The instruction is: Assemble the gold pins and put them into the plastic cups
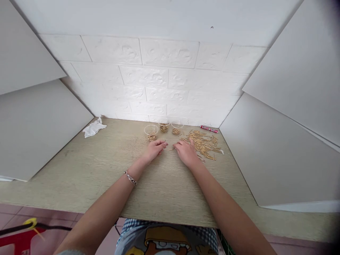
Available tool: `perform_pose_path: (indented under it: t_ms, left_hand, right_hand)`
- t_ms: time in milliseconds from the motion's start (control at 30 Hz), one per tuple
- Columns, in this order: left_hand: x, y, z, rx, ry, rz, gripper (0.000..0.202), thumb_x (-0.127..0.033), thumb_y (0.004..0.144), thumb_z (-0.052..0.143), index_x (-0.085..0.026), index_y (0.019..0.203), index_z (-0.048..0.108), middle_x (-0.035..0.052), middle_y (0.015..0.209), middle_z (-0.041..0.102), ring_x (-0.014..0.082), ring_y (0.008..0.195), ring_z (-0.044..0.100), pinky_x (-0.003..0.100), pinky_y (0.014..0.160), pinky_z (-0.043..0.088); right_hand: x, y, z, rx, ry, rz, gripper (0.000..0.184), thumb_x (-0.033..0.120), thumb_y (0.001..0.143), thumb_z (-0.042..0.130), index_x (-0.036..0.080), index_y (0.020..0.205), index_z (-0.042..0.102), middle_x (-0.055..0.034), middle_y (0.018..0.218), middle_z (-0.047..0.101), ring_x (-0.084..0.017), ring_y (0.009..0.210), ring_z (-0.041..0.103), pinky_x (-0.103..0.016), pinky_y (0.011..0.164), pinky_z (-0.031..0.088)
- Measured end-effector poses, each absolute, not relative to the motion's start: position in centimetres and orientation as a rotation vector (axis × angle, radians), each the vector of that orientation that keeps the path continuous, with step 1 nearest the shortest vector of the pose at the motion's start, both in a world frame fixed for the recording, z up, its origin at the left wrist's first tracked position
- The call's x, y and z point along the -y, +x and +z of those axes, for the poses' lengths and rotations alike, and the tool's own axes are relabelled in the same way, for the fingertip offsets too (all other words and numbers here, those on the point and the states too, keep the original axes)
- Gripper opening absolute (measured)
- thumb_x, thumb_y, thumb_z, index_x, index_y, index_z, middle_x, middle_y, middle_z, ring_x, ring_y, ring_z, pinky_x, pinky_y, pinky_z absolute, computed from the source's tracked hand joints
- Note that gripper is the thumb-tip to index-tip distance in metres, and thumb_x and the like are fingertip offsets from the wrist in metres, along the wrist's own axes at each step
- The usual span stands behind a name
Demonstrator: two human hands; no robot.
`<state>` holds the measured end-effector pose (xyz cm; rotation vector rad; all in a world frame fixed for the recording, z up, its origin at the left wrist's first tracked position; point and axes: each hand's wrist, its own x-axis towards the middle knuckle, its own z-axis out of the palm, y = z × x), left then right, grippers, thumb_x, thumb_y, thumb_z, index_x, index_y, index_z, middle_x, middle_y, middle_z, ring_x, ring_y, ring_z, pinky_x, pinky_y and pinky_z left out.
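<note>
My left hand (156,148) is over the middle of the table, just in front of a clear plastic cup (151,132) with small gold-coloured pieces in it. Its thumb and fingertips are pinched together; whatever is between them is too small to name. Facing it, my right hand (185,151) has its fingertips closed near a thin gold-coloured stick (171,149), and I cannot make out what they hold. A pile of thin gold-coloured sticks (204,144) spreads beside and beyond my right hand. Two more clear cups, one (164,127) and another (175,130), hold gold pieces too.
A crumpled white tissue (94,127) lies at the back left of the table (106,184). At the back right is a red tube-like packet (209,129). White panels (39,131) flank both sides, and a white brick-pattern wall (156,78) stands behind.
</note>
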<state>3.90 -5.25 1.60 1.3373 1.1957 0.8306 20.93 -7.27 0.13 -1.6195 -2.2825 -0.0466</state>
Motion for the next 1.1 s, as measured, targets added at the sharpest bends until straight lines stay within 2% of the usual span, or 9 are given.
perform_pose_path:
  t_ms: [167,300,433,567,633,700,800,967,1100]
  left_hand:
    - [5.0,3.5,1.3,-1.187,1.275,0.883,0.034,-0.044,0.066,0.059,-0.016,0.084,0.063,-0.0023,0.061,0.051,0.0049,0.046,0.034,0.019,0.043,0.028]
    - [5.0,3.5,1.2,-1.11,1.203,0.91,0.032,-0.043,0.066,0.06,-0.015,0.082,0.062,-0.0048,0.052,0.042,0.0043,0.044,0.033,0.019,0.043,0.027]
    - [5.0,3.6,1.3,-1.101,1.167,0.901,0.031,-0.042,0.066,0.06,-0.015,0.081,0.061,-0.0023,0.061,0.051,0.0038,0.045,0.036,0.019,0.044,0.029]
    - [4.9,3.6,1.3,-1.082,1.141,0.894,0.03,-0.04,0.066,0.061,-0.014,0.081,0.06,-0.0011,0.064,0.055,0.0036,0.046,0.037,0.018,0.044,0.029]
    - [5.0,3.6,1.3,-1.061,1.114,0.896,0.03,-0.039,0.066,0.062,-0.014,0.082,0.06,-0.0006,0.066,0.056,0.0033,0.047,0.038,0.017,0.045,0.029]
    - [5.0,3.6,1.4,-1.025,1.092,0.895,0.031,-0.039,0.066,0.063,-0.014,0.083,0.06,0.0002,0.068,0.058,0.0033,0.048,0.039,0.017,0.047,0.031]
    - [5.2,3.7,1.6,-0.963,1.1,0.893,0.034,-0.04,0.065,0.064,-0.013,0.085,0.06,0.0007,0.07,0.058,0.0041,0.051,0.042,0.018,0.05,0.033]
    - [5.6,3.9,1.7,-0.922,1.206,0.875,0.038,-0.044,0.064,0.064,-0.013,0.085,0.062,0.0004,0.07,0.058,0.0055,0.053,0.042,0.02,0.052,0.033]
    - [5.7,4.1,1.8,-0.858,1.284,0.871,0.035,-0.045,0.066,0.061,-0.013,0.081,0.064,0.0003,0.067,0.057,0.0064,0.055,0.042,0.021,0.053,0.032]
  right_hand:
    - [7.6,20.8,0.5,2.265,-1.552,0.03,0.018,0.026,0.085,0.046,0.025,0.087,0.064,-0.0025,0.09,0.061,-0.017,0.093,0.051,-0.049,0.1,0.008]
    - [7.5,20.5,0.2,2.273,-1.541,0.036,0.016,0.027,0.084,0.049,0.025,0.08,0.064,-0.0011,0.088,0.061,-0.017,0.093,0.05,-0.048,0.1,0.008]
    - [7.3,20.1,-0.2,2.278,-1.541,0.021,0.016,0.025,0.084,0.048,0.024,0.079,0.063,-0.0012,0.088,0.061,-0.017,0.093,0.05,-0.046,0.1,0.01]
    - [7.4,19.8,-0.2,2.259,-1.522,0.023,0.016,0.021,0.084,0.046,0.021,0.079,0.061,-0.0022,0.088,0.061,-0.018,0.093,0.051,-0.046,0.1,0.011]
    - [7.4,19.7,0.0,2.184,-1.518,0.075,0.016,0.02,0.084,0.045,0.02,0.079,0.06,-0.003,0.088,0.062,-0.018,0.091,0.051,-0.045,0.099,0.015]
    - [7.5,19.8,0.3,2.041,-1.498,0.215,0.016,0.019,0.083,0.044,0.019,0.079,0.059,-0.0039,0.086,0.062,-0.017,0.087,0.052,-0.041,0.093,0.026]
    - [7.6,19.6,0.8,1.706,-1.417,0.594,0.013,0.021,0.079,0.046,0.018,0.078,0.058,-0.0034,0.079,0.062,-0.015,0.074,0.053,-0.03,0.073,0.04]
    - [8.3,18.5,0.9,1.189,-1.207,1.216,0.018,0.032,0.071,0.055,0.016,0.077,0.06,-0.0018,0.07,0.06,-0.012,0.061,0.051,-0.025,0.058,0.04]
    - [8.8,17.8,1.1,0.914,-1.078,1.473,0.025,0.037,0.061,0.065,0.015,0.073,0.063,0.0005,0.065,0.058,-0.007,0.051,0.045,-0.023,0.052,0.035]
